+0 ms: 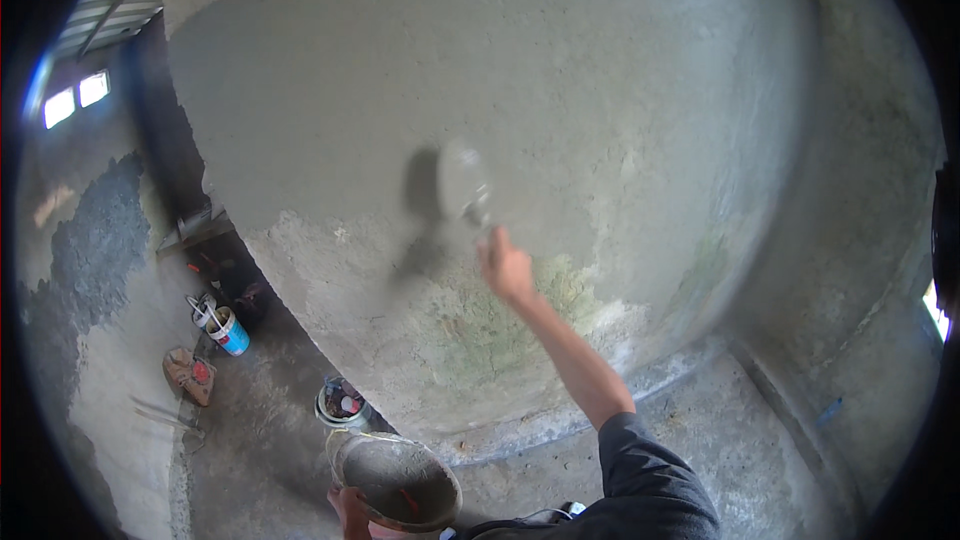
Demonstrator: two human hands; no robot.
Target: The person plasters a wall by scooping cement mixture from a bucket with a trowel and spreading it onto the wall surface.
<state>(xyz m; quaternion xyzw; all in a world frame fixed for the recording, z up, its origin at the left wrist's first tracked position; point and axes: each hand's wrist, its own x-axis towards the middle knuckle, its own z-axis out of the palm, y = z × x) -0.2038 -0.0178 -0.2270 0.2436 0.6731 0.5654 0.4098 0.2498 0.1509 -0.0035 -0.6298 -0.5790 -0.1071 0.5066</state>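
My right hand [506, 266] is closed round the handle of a trowel [463, 180], arm stretched forward. Its pale, rounded blade, slightly blurred, is up at the plastered wall [600, 90] and throws a dark shadow to its left; whether it touches the wall I cannot tell. Smooth grey plaster covers the upper part of the wall, while the lower part is rougher with greenish stains. Low down, my left hand [350, 512] grips the side of a tilted bucket [446, 464]. Grey mortar [392, 468] coats the bucket's inside, with a small reddish thing in it.
Behind the bucket stands another pail [325, 408] with assorted things inside. Farther left are a blue-and-white bucket [229, 332] and a brown sack [188, 374] on the concrete floor [245, 440]. A side wall [860, 190] closes the right, with a low ledge [780, 395] along its foot.
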